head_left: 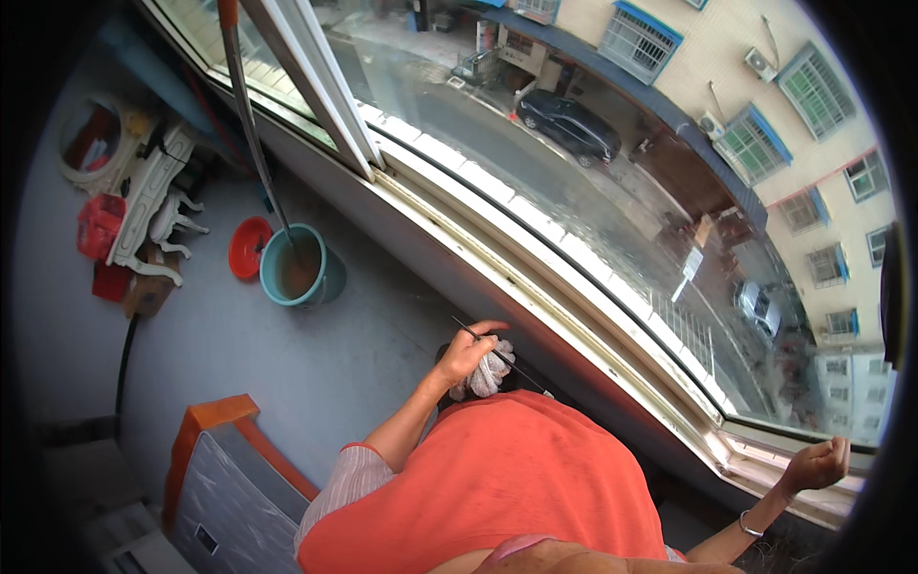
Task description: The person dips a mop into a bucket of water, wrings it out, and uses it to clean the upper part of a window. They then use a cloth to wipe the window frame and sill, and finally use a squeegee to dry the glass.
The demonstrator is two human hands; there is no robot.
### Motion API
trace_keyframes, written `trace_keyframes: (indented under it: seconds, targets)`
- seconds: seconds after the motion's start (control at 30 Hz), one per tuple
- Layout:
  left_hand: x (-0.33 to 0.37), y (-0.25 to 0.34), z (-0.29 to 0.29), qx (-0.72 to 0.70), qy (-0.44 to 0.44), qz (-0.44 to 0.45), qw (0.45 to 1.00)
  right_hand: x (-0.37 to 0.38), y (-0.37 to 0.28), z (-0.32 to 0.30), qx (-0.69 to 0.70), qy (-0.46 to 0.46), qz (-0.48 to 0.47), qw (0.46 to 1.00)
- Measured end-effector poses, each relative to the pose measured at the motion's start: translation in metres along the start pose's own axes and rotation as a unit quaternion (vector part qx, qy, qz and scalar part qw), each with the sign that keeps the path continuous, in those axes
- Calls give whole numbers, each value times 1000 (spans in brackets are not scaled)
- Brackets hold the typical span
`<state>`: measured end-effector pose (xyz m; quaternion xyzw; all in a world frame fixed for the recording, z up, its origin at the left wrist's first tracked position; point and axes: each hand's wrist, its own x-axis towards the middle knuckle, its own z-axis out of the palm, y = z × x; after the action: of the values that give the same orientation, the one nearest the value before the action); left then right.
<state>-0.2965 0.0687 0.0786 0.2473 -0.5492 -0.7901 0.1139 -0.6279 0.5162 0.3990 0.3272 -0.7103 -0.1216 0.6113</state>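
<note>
My left hand (463,362) is closed around a thin dark rod (519,367), which slants down to the right in front of my orange top. A bunched grey-white cloth (489,373) sits against the same hand; whether the fingers grip it too is hard to tell. Far to the right, my right hand (819,467) is raised beside the lower corner of the window frame, its fingers curled closed. Anything inside them is hidden. Below my hands and left of the sliding window runs the window track (516,277), pale and dirty along its grooves.
A teal bucket (330,277) of murky water holds a long-handled pole (251,124). Beside it lies a red basin (249,247). White carved furniture (143,206) stands at the left, an orange-edged headboard (215,411) at lower left. Outside the glass lies a street with cars far below.
</note>
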Motion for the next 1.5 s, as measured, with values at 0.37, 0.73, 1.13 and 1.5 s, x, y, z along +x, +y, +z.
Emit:
trace_keyframes:
  seconds: [0.37, 0.73, 1.13, 1.5]
  targets:
    - [-1, 14, -51, 23, 80, 38, 996, -82, 104, 11, -140, -226, 119, 957]
    - [-7, 80, -181, 195, 384, 251, 867, -58, 73, -5, -85, -68, 97, 989]
    - [25, 265, -297, 262, 525, 255, 768, 215, -355, -42, 635, 37, -135, 760]
    - [-82, 252, -335, 231, 614, 270, 705, 387, -598, -54, 367, 123, -432, 815]
